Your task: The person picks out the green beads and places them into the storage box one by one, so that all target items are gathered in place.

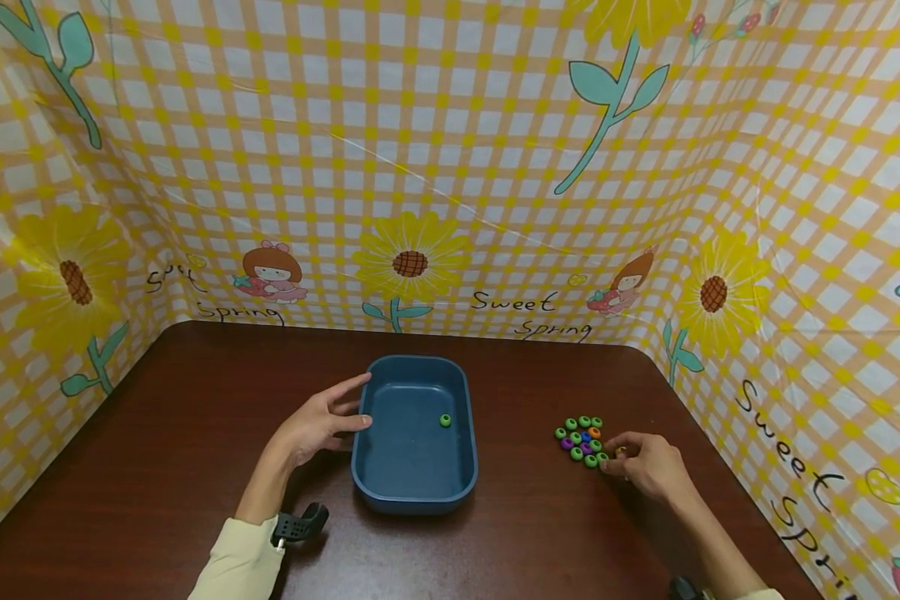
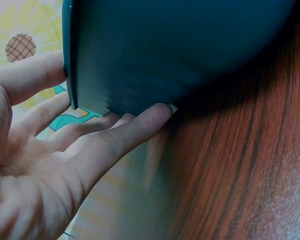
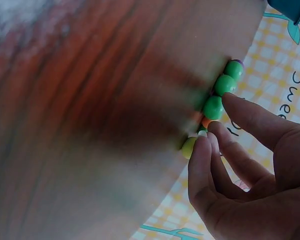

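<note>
A blue rectangular bin [image 1: 416, 502] stands on the dark table with one green bead [image 1: 446, 421] inside it. My left hand [image 1: 321, 427] is at its left side, fingers spread; in the left wrist view the fingertips [image 2: 157, 114] reach the outer wall of the bin. Right of the bin lies a loose cluster of beads, mostly green [image 1: 584, 422], with purple [image 1: 567, 444], blue [image 1: 586, 437] and orange [image 1: 595, 433] ones. My right hand [image 1: 651, 467] is low at the cluster's right edge, fingertips apart. One touches a green bead [image 3: 213, 107]; a yellow bead [image 3: 188, 148] sits beside the others.
The brown wooden tabletop [image 1: 521, 533] extends around the bin and beads. A checked cloth [image 1: 450, 183] with sunflowers rises behind the table and along both sides. A black band [image 1: 300, 525] is on the left wrist.
</note>
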The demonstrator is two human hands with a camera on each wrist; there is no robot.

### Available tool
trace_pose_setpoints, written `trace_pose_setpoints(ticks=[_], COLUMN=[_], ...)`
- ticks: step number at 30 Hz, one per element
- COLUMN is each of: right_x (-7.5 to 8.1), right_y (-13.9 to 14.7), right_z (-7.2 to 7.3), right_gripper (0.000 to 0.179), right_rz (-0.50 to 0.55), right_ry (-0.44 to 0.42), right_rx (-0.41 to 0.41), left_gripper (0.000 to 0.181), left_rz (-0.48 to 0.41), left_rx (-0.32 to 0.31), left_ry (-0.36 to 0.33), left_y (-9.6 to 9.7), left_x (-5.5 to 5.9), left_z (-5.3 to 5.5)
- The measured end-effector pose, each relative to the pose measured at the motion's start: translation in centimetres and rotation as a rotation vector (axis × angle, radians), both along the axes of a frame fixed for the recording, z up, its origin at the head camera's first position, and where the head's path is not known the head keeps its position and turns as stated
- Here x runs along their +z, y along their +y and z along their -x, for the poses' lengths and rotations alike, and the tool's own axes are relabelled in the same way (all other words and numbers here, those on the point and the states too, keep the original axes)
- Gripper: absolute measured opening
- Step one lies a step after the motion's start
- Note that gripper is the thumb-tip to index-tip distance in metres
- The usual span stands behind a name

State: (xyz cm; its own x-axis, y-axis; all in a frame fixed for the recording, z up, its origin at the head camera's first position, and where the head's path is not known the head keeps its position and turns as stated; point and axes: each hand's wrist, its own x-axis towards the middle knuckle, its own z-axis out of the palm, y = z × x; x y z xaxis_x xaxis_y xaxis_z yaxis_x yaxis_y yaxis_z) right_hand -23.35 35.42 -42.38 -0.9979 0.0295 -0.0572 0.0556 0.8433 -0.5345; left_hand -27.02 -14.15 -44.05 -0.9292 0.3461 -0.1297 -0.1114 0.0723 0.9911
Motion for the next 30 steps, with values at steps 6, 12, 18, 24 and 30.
trace_pose_setpoints(ticks=[6, 12, 18, 24, 30], right_x=[-0.01, -0.27, -0.45, -0.51, -0.6], right_y=[0.07, 0.24, 0.28, 0.2, 0.22], right_z=[0.1, 0.4, 0.65, 0.7, 0.68], right_gripper=[0.034, 0.032, 0.03, 0.031, 0.03], right_rz=[0.012, 0.007, 0.002, 0.006, 0.012], right_ry=[-0.009, -0.027, -0.03, -0.038, -0.038], right_rx=[0.015, 0.014, 0.012, 0.012, 0.008], left_gripper=[0.073, 0.074, 0.074, 0.075, 0.074], left_rz=[-0.005, -0.016, -0.016, -0.009, -0.006], left_rx=[0.009, 0.001, 0.001, 0.003, 0.002], left_ry=[0.005, 0.009, 0.009, 0.01, 0.008], left_y=[0.03, 0.1, -0.02, -0.11, 0.03], left_x=[0.05, 0.05, 0.02, -0.09, -0.07], left_z=[0.01, 0.0, 0.05, 0.11, 0.06])
